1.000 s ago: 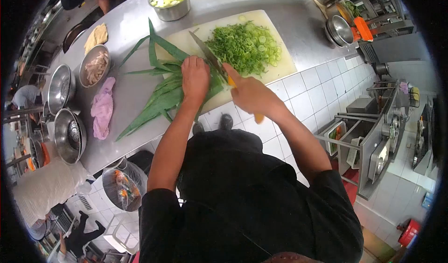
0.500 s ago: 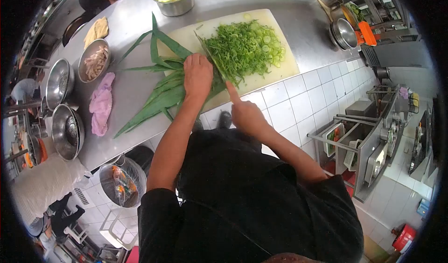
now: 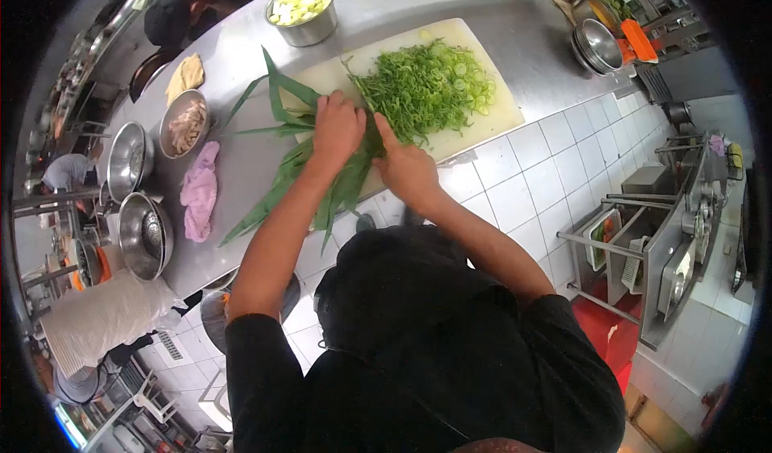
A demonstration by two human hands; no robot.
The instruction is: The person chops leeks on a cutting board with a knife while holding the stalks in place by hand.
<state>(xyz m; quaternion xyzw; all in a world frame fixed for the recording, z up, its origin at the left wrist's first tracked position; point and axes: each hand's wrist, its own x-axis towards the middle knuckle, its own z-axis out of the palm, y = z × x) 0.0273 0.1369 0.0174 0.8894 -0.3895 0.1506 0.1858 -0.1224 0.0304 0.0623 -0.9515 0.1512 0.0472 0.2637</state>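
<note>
My left hand (image 3: pixel 338 127) is closed over a bunch of long green leaves (image 3: pixel 281 178), pressing it on the left part of the white cutting board (image 3: pixel 507 103). My right hand (image 3: pixel 404 167) is wrapped round the handle of a knife (image 3: pixel 359 84), its index finger stretched along the blade's near end. The blade is seen nearly edge-on, between my left hand and the cut greens, and most of the handle is hidden. A pile of finely sliced greens (image 3: pixel 418 87) covers the board right of the blade.
A metal pot of pale chopped pieces (image 3: pixel 302 14) stands beyond the board. To the left are a pink cloth (image 3: pixel 199 191), a bowl of meat strips (image 3: pixel 184 124) and steel bowls (image 3: pixel 145 236). More bowls (image 3: pixel 599 47) sit at the right. Another person (image 3: pixel 173 18) is across the table.
The knife has turned from a slanted view to nearly edge-on, with my right hand now closer to my left. Some leaves near my left wrist now hang lower over the table's edge.
</note>
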